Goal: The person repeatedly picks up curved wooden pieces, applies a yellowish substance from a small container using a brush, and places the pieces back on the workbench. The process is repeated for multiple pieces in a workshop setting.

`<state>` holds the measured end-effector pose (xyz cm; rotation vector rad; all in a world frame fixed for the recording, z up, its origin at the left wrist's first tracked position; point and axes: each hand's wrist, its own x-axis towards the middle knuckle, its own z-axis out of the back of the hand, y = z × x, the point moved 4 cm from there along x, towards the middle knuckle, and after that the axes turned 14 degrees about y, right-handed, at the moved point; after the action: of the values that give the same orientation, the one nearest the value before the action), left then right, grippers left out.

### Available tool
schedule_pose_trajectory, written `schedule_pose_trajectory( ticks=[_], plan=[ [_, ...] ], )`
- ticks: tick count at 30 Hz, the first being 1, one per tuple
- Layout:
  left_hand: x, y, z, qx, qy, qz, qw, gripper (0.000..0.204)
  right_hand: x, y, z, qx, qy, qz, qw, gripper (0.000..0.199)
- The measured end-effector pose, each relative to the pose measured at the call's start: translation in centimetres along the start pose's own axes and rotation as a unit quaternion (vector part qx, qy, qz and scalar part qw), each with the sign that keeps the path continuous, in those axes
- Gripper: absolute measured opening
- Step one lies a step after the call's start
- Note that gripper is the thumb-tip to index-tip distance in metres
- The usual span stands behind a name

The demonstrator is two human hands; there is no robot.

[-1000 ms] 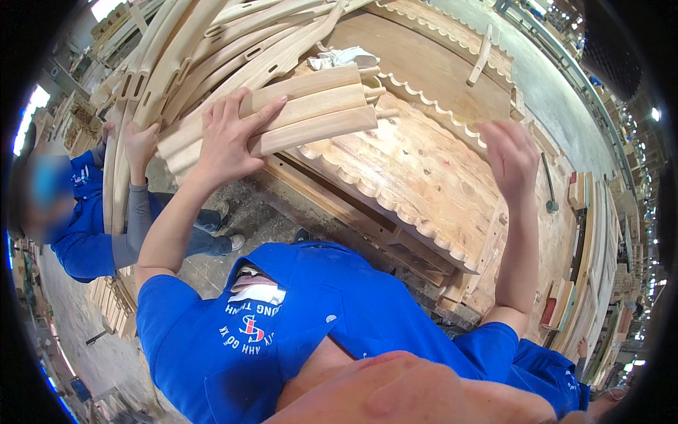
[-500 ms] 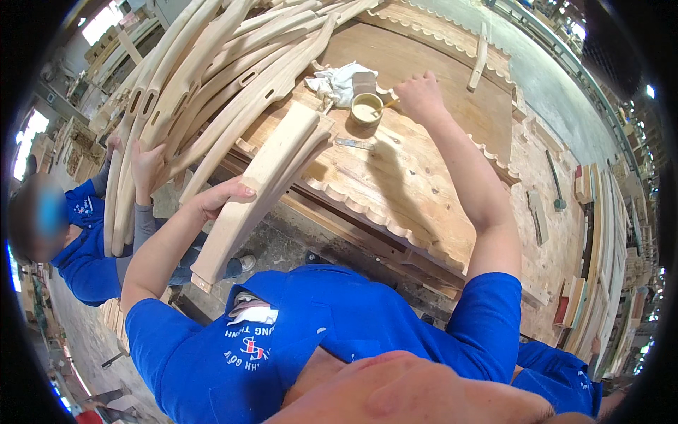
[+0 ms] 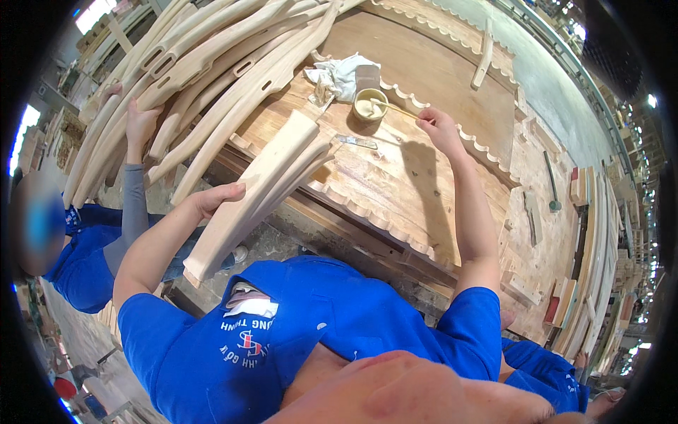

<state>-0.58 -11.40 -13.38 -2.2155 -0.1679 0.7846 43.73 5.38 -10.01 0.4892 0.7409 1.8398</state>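
My left hand (image 3: 217,200) is closed around the near edge of a long, pale wooden part (image 3: 258,180). The wooden part lies slanted across the workbench's front edge, its lower end near my chest. My right hand (image 3: 439,131) pinches the end of a thin stick (image 3: 399,109). The other end of that stick is at a small cup (image 3: 367,116) with cream-coloured paste (image 3: 368,107) in it, and paste clings to the tip. In front of the cup lies a flat metal scraper (image 3: 355,142). A crumpled white cloth (image 3: 337,76) and a brown block (image 3: 367,76) sit just behind it.
Curved wooden parts with slots (image 3: 233,78) are piled at the left, where a co-worker's hand (image 3: 143,121) grips some. Scalloped wooden strips (image 3: 367,212) edge the workbench. A hammer-like tool (image 3: 553,184) and stacked boards (image 3: 583,187) are on the right.
My right hand has come nearer and right, and the stick's paste-covered tip now shows at the cup. The co-worker's hand and the slotted parts have shifted. My left hand keeps its grip.
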Motion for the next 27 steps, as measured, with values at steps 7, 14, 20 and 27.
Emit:
schedule_pose_trajectory(
  ticks=[7, 14, 20, 27],
  plan=[
    [-0.3, -0.2, 0.2, -0.013, 0.002, 0.008, 1.000, 0.079, 0.6, -1.5, -0.9, 0.086, 0.079, -0.053, 0.992, 0.018],
    [-0.4, 0.8, 1.8, -0.027, 0.000, 0.026, 0.999, 0.080, 2.8, 2.8, -0.1, 0.050, 0.070, 0.079, 0.993, 0.025],
    [-0.3, 0.2, 0.9, -0.028, 0.037, 0.022, 0.999, 0.084, 6.9, 12.2, -0.9, -0.095, 0.198, 0.099, 0.971, 0.022],
    [0.2, 0.2, 0.9, -0.017, 0.023, -0.008, 1.000, 0.089, 9.6, 14.5, -1.4, -0.195, 0.077, 0.304, 0.929, 0.012]
  ],
)
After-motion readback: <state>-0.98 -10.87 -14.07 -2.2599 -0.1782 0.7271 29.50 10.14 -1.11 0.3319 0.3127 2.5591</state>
